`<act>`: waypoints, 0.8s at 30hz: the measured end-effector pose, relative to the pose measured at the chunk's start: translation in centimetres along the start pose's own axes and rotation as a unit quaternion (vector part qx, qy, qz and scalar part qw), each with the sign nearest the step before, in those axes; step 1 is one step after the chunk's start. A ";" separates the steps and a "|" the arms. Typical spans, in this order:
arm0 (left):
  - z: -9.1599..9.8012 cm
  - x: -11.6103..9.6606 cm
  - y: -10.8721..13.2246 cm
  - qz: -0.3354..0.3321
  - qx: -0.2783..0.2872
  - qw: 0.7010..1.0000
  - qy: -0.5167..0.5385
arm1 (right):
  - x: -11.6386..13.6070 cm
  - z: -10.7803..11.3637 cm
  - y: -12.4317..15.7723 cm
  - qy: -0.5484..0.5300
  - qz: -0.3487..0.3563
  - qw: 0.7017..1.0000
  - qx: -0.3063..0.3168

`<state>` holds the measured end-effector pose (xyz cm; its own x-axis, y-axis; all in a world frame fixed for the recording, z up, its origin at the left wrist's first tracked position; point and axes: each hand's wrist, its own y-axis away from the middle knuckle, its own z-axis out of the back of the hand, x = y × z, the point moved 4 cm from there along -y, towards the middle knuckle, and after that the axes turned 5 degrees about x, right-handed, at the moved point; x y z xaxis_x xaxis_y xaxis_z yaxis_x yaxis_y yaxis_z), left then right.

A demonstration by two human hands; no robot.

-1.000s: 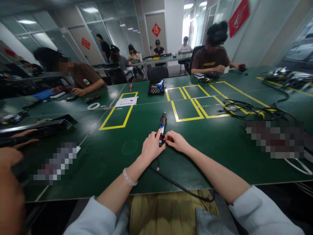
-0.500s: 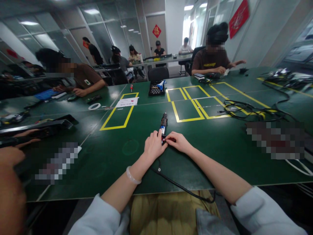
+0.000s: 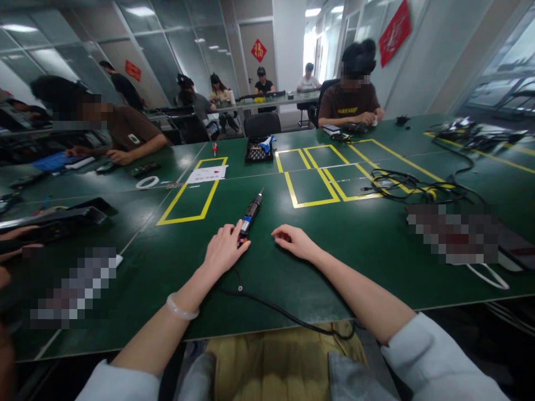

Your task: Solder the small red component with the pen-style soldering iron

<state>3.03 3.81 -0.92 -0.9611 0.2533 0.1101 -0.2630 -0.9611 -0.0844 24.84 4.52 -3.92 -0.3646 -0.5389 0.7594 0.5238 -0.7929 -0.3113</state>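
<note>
A slim black and blue electric screwdriver lies on the green table, its tip pointing away and to the right. My left hand is closed over its rear end, where a black cord leaves it and runs off the near table edge. My right hand rests on the table a little to the right of the tool, apart from it. Its fingers are curled down, and a small red bit shows under the fingertips; I cannot make out what it is.
Yellow taped rectangles mark the table beyond the tool. Further back are a white paper, a roll of tape and a black parts tray. Tangled cables lie to the right. Other people sit across and to the left.
My right hand has let go of the tool's rear and moved right. The tool has shifted left with my left hand and its tip has swung to the right.
</note>
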 end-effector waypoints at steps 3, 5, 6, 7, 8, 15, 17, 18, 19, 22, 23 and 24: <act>-0.4 4.2 0.5 0.040 0.017 0.999 -0.024 | -0.1 0.2 0.1 0.006 -0.009 1.000 0.005; -0.7 7.3 0.8 0.072 0.027 0.996 -0.042 | 0.0 0.2 0.1 0.013 -0.009 1.000 0.013; -0.8 9.0 1.0 0.087 0.032 0.994 -0.051 | 0.1 0.2 0.1 0.016 -0.010 1.000 0.015; -0.9 10.7 1.1 0.104 0.037 0.992 -0.060 | 0.1 0.2 0.1 0.018 -0.011 1.000 0.016; -1.1 12.3 1.1 0.121 0.042 0.989 -0.069 | 0.1 0.2 0.1 0.020 -0.013 1.000 0.018; -1.8 22.1 1.4 0.216 0.079 0.968 -0.102 | 0.0 0.0 0.2 0.022 -0.024 0.999 0.029; -1.8 23.8 1.4 0.233 0.086 0.963 -0.101 | 0.1 0.0 0.1 0.022 -0.026 0.999 0.031; -1.8 24.3 1.4 0.239 0.089 0.962 -0.098 | 0.1 -0.1 0.1 0.022 -0.026 0.999 0.032; -1.7 24.7 1.4 0.242 0.089 0.961 -0.097 | 0.1 -0.1 0.1 0.023 -0.026 0.999 0.033; -1.3 24.5 1.6 0.229 0.061 0.965 -0.113 | 0.0 -0.1 0.1 0.024 -0.025 0.999 0.034; -1.1 24.1 1.7 0.224 0.045 0.966 -0.121 | 0.0 -0.1 0.1 0.024 -0.025 0.999 0.035; -1.0 23.7 1.9 0.224 0.031 0.966 -0.125 | 0.0 -0.1 0.1 0.024 -0.025 0.999 0.035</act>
<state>-20.28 8.11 0.58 -0.9251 -0.2165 0.3120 0.1876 -0.9748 -0.1204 24.83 4.42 -4.03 -0.4276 -0.5132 0.7441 0.5559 -0.7984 -0.2312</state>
